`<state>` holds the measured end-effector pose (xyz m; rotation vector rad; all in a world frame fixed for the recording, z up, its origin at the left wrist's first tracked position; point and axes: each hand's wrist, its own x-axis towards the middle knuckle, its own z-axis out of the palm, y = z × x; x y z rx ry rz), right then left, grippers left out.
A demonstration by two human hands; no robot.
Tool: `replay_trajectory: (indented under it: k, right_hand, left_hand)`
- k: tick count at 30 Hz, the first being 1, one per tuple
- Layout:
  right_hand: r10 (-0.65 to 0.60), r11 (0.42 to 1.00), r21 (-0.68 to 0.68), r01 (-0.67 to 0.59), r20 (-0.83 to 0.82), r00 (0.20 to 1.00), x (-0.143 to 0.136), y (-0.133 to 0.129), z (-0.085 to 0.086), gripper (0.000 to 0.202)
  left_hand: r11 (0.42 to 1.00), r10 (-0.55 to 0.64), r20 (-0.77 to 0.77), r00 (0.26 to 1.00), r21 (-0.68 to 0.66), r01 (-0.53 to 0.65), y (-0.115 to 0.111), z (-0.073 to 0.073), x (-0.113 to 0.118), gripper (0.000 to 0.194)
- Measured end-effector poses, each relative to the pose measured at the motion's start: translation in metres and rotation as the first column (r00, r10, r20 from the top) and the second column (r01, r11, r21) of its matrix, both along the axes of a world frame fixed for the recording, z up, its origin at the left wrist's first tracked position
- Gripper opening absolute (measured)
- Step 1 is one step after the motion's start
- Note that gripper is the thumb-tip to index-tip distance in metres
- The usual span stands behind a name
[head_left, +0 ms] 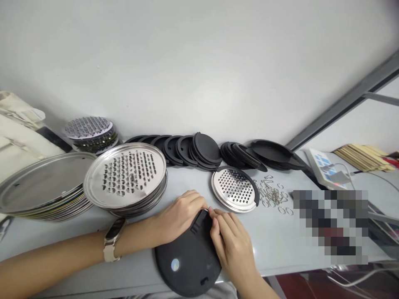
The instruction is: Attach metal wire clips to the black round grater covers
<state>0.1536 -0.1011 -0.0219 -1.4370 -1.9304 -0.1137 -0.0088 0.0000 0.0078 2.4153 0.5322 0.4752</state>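
Note:
A round black plastic disc with a small round sticker lies at the table's front edge under both hands. At its top rim, my left hand has its fingers closed and thumb side against the rim. My right hand meets it there, fingers curled at the same spot. A small bit of metal shows between the fingertips, too small to make out. Just behind my right hand sits a steel grater disc with a black rim on one side. Metal rings lie loose to its right.
Stacked grater plates and large metal plates stand on the left, with more graters behind. Black discs line the wall. A power strip lies at the right, before yellowish strips.

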Motion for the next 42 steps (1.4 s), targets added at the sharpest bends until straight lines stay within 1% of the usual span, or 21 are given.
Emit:
replay_trajectory:
  k: [4,6,10,15,23,31,35,42]
  right_hand:
    - [0.008,1.000,-0.007,-0.008,-0.011,1.000,-0.001,0.000,0.000,0.022]
    - [0.009,1.000,-0.016,-0.009,-0.014,1.000,-0.001,0.000,0.000,0.022]
    - [0.007,1.000,-0.015,-0.007,-0.005,1.000,0.000,0.001,0.000,0.022]
    - [0.002,1.000,-0.010,-0.002,0.003,1.000,0.000,0.002,-0.002,0.021]
    - [0.002,1.000,-0.004,-0.002,0.032,0.999,0.000,0.000,-0.002,0.019]
    - [0.018,1.000,0.010,-0.018,0.015,1.000,0.001,0.000,-0.003,0.021]
    - [0.032,0.999,0.005,-0.032,-0.022,0.999,0.002,-0.001,-0.003,0.022]
    - [0.023,1.000,0.008,-0.023,-0.034,0.999,0.001,0.000,0.000,0.023]
  left_hand:
    - [0.999,-0.011,-0.035,0.999,0.033,0.012,0.000,0.001,0.000,0.021]
    - [0.999,-0.016,-0.029,0.999,0.038,0.017,0.001,0.001,0.000,0.021]
    - [0.999,-0.038,-0.005,0.999,0.020,0.038,0.001,-0.001,0.000,0.020]
    - [0.999,-0.022,-0.008,1.000,0.048,0.023,0.001,-0.005,0.000,0.021]
    - [0.995,-0.066,-0.041,0.997,0.076,0.069,-0.001,0.007,-0.001,0.022]
    - [0.996,-0.054,-0.024,0.998,0.070,0.056,0.001,-0.002,0.000,0.022]
    - [0.997,-0.045,-0.029,0.999,0.068,0.047,0.000,-0.002,0.001,0.023]
    - [0.995,-0.040,-0.047,0.998,0.084,0.044,-0.001,-0.004,0.002,0.023]
